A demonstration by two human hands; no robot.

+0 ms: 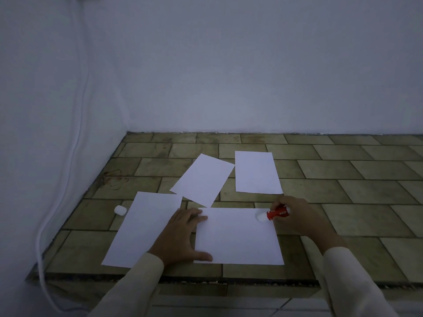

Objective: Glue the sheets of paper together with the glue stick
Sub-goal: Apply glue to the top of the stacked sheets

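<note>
White sheets lay scattered on the tiled counter. The left hand rested flat, fingers spread, on the left edge of the nearest sheet. The right hand gripped the red glue stick, its white tip touching that sheet's far right corner. A second sheet lay just left, two more sheets beyond, and the white cap sat apart, left.

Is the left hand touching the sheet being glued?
Touching. The head view shows the left hand pressed flat, fingers and thumb overlapping the left edge of the nearest sheet.
</note>
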